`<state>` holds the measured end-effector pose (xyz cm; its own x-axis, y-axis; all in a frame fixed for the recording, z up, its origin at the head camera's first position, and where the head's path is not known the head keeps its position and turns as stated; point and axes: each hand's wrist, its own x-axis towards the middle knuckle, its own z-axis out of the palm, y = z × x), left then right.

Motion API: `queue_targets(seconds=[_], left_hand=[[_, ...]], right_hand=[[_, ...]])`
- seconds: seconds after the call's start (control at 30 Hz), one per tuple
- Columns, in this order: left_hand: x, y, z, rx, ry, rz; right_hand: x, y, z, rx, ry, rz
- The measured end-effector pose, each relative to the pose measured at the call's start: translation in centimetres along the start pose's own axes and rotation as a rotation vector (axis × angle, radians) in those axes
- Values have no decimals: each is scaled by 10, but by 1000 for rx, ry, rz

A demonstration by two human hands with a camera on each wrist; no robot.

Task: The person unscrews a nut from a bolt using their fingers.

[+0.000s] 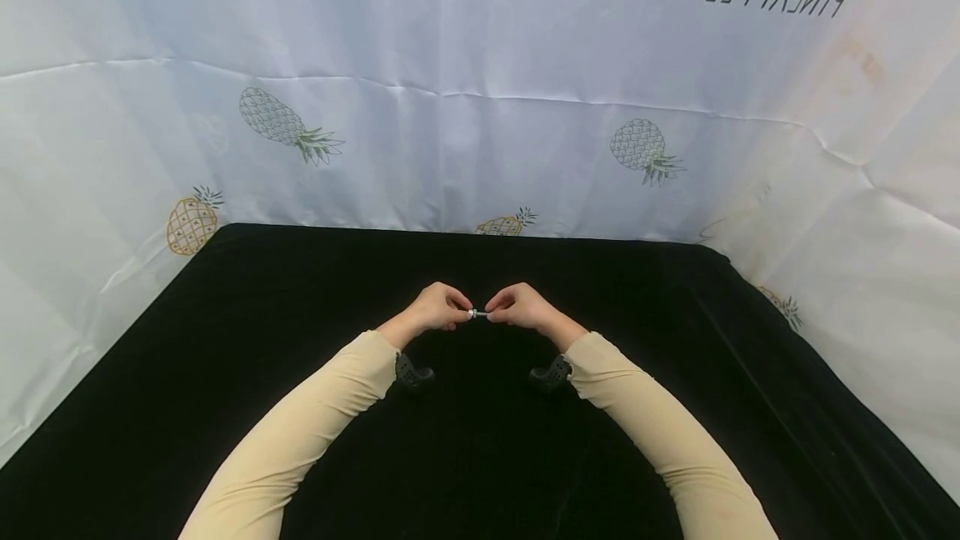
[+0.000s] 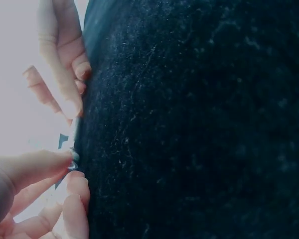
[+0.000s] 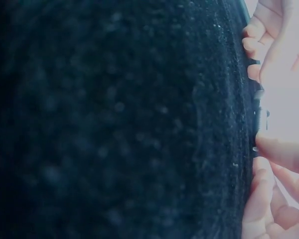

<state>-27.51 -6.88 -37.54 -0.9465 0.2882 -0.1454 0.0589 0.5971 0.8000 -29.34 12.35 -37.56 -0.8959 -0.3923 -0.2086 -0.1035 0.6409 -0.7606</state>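
Note:
Between the two hands a small silvery bolt (image 1: pixel 482 314) lies sideways, a little above the black cloth. My left hand (image 1: pixel 435 307) pinches its wider, nut-like end between thumb and fingertips. From the other side my right hand (image 1: pixel 522 307) pinches the opposite end of the shank. In the left wrist view the bare shank (image 2: pixel 75 130) runs from the left fingertips up to the right hand's. The right wrist view shows ridged thread on the shank (image 3: pixel 261 119). The fingertips hide both ends of the bolt.
A black cloth (image 1: pixel 480 440) covers the tabletop under both arms. White curtains (image 1: pixel 480 165) printed with pineapples hang behind and at the sides. Dark wrist-worn devices sit below each wrist, the left one (image 1: pixel 412 373) and the right one (image 1: pixel 551 373).

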Motion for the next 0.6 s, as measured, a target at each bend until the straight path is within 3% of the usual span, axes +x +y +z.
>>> queue_targets(seconds=[0.3,0.6], left_hand=[[0,3,3,-7,33,-35],[-2,4,2,18,52,-9]], right_hand=[[4,1,4,-48,35,-6],[3,0,4,-52,47,-3]])
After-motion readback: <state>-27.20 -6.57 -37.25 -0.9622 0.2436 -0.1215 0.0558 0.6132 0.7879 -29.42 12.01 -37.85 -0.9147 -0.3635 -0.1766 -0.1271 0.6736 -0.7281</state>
